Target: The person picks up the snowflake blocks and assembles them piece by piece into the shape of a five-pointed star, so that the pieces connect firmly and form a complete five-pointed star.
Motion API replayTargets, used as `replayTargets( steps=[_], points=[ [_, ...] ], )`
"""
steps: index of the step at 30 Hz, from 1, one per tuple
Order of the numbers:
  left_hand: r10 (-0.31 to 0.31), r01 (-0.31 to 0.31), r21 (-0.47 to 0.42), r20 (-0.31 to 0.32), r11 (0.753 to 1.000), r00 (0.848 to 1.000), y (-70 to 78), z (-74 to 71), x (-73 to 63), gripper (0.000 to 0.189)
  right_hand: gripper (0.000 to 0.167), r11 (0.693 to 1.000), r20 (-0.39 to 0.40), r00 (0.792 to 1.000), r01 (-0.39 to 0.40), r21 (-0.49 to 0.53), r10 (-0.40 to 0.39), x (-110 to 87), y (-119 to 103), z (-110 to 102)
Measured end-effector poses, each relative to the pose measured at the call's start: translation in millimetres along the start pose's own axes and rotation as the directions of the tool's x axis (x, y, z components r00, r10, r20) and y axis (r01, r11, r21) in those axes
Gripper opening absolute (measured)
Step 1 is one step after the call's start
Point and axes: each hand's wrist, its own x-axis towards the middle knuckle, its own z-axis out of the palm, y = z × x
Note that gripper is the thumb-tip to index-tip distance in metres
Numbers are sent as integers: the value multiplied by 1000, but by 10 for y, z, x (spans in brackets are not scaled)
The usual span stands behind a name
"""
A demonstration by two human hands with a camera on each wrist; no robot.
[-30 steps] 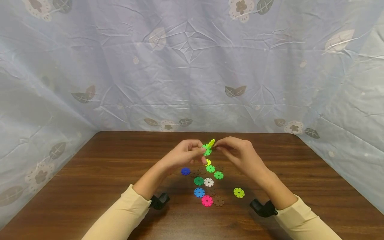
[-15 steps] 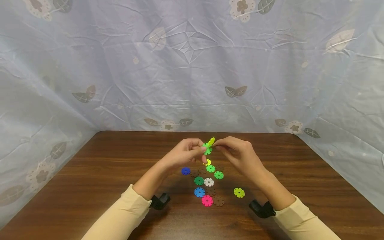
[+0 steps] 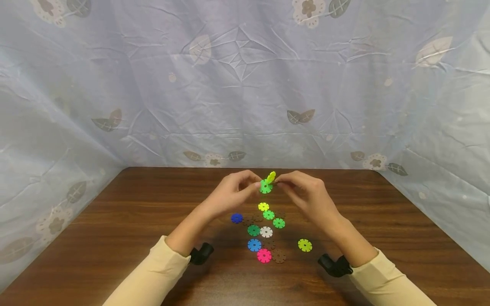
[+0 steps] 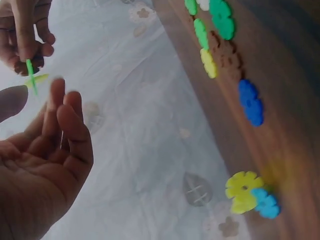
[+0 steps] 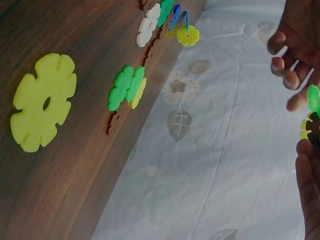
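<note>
Above the table's far half, a green notched building disc (image 3: 266,186) is joined with a yellow one (image 3: 271,177) and a brown one (image 5: 313,128). My right hand (image 3: 306,191) pinches the brown disc between thumb and fingertips, at the cluster's right. My left hand (image 3: 233,193) is at the green disc's left edge. In the left wrist view its thumb (image 4: 12,102) reaches close to that disc, while the other fingers (image 4: 75,125) stand apart from it, loosely bent.
Several loose discs lie below the hands, among them pink (image 3: 264,256), white (image 3: 266,232) and dark blue (image 3: 237,218) ones. A yellow-green disc (image 3: 305,245) lies apart at right. A yellow disc (image 4: 243,192) with a light blue one (image 4: 266,203) is behind my left hand. Patterned cloth (image 3: 241,106) surrounds the table.
Both hands and the joined discs have risen slightly. My left fingers have drawn back from the green disc, showing more of it, and the yellow disc on the table below is uncovered.
</note>
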Motion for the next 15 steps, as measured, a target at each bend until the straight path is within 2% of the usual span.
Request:
replayTargets(
  steps=[2, 4, 6, 9, 11, 15],
  points=[
    [41, -39, 92, -28, 995, 999, 38, -1, -17, 27, 20, 1000, -4, 1000, 5, 3, -5, -8, 1, 8],
    [81, -70, 203, -47, 977, 996, 87, 16, -39, 30, 20, 1000, -7, 1000, 8, 4, -8, -13, -2, 16],
    [115, -90, 326, -57, 941, 992, 137, 50, -64, 35, 21, 1000, -8, 1000, 9, 1, -9, -20, -10, 25],
    [159, -102, 477, -81, 873, 984, 196, 110, -101, 38, 21, 1000, -17, 1000, 22, -3, -22, -29, -31, 47],
    [180, -99, 534, -103, 840, 978, 220, 143, -123, 35, 21, 999, -27, 999, 40, -3, -40, -40, -43, 70],
    [196, -84, 574, -137, 814, 971, 225, 177, -165, 29, 24, 997, -39, 996, 77, 17, -77, -75, -53, 128]
  ],
)
